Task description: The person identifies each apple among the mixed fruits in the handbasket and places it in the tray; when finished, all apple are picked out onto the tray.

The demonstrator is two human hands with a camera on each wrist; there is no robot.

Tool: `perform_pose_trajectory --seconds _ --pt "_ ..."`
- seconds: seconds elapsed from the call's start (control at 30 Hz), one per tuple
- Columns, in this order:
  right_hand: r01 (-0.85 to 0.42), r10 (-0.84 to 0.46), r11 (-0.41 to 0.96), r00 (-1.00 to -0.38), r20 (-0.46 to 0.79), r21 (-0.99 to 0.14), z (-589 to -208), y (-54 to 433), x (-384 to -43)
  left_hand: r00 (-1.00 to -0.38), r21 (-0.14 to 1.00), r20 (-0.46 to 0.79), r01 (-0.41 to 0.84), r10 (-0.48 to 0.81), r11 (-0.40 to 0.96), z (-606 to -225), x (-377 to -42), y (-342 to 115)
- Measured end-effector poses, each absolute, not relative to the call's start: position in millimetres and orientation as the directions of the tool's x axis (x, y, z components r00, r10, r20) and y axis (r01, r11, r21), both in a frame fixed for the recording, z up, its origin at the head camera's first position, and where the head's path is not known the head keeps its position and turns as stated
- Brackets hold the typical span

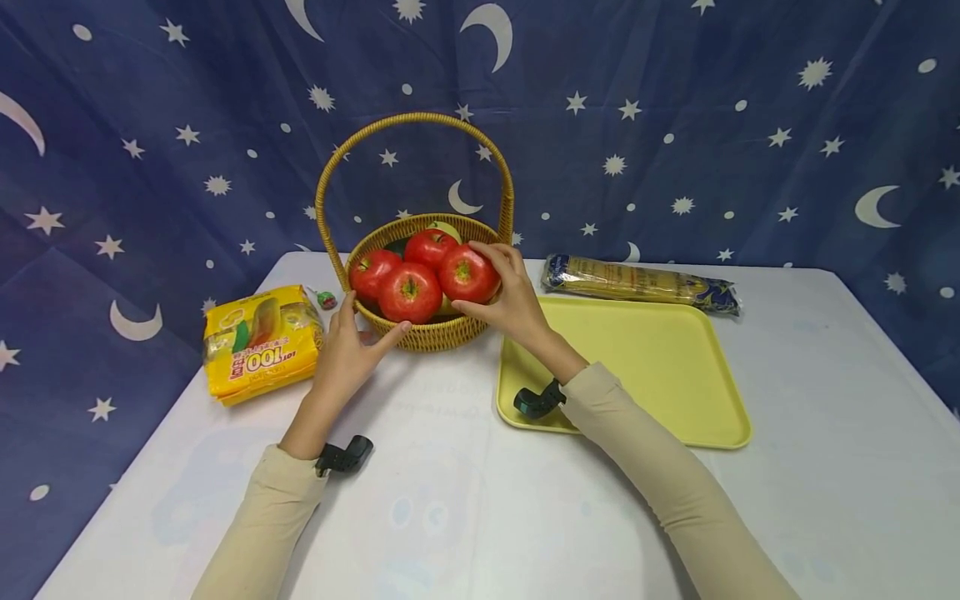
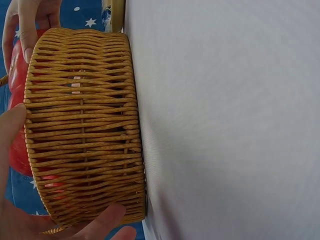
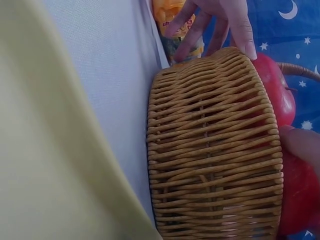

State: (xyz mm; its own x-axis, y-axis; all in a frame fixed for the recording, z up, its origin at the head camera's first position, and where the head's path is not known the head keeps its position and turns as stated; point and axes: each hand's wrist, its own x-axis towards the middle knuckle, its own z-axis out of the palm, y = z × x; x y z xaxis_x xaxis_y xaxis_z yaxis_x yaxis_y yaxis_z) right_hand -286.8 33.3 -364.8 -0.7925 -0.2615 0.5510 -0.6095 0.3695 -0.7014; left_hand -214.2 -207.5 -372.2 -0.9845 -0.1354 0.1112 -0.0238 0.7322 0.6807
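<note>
A wicker basket [image 1: 442, 336] with a tall hooped handle stands at the back, holding several red apples [image 1: 409, 292]. My right hand [image 1: 516, 302] grips the rightmost apple [image 1: 468, 273], thumb in front and fingers over its far side. That apple sits just above the rim among the others. My left hand [image 1: 347, 354] rests against the basket's left front, fingers spread along the wicker side and thumb [image 2: 11, 120] at the rim. Something yellow-green [image 1: 446, 229] shows behind the apples, mostly hidden.
A yellow bread package [image 1: 262, 343] lies left of the basket, with a small green-and-red item [image 1: 326, 300] beside it. A yellow tray [image 1: 645, 367] lies to the right under my right forearm. Behind it is a long clear-and-blue packet [image 1: 637, 280]. A starry blue curtain hangs behind.
</note>
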Motion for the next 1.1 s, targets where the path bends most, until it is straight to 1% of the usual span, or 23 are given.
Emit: perform_pose_trajectory --seconds 0.33,0.8,1.1 --pt "-0.607 -0.250 0.350 -0.795 0.553 -0.714 -364.9 35.1 -285.4 -0.986 0.679 0.100 -0.033 -0.136 0.733 -371.3 -213.8 -207.3" --pt "-0.602 -0.204 0.274 -0.799 0.566 -0.750 -367.4 38.1 -280.5 -0.986 0.679 0.100 -0.029 -0.131 0.733 -371.0 -214.3 -206.2" --pt "-0.634 -0.177 0.226 -0.773 0.609 -0.740 -370.0 41.2 -279.2 -0.983 0.669 0.120 -0.024 -0.140 0.743 -372.4 -214.2 -206.4"
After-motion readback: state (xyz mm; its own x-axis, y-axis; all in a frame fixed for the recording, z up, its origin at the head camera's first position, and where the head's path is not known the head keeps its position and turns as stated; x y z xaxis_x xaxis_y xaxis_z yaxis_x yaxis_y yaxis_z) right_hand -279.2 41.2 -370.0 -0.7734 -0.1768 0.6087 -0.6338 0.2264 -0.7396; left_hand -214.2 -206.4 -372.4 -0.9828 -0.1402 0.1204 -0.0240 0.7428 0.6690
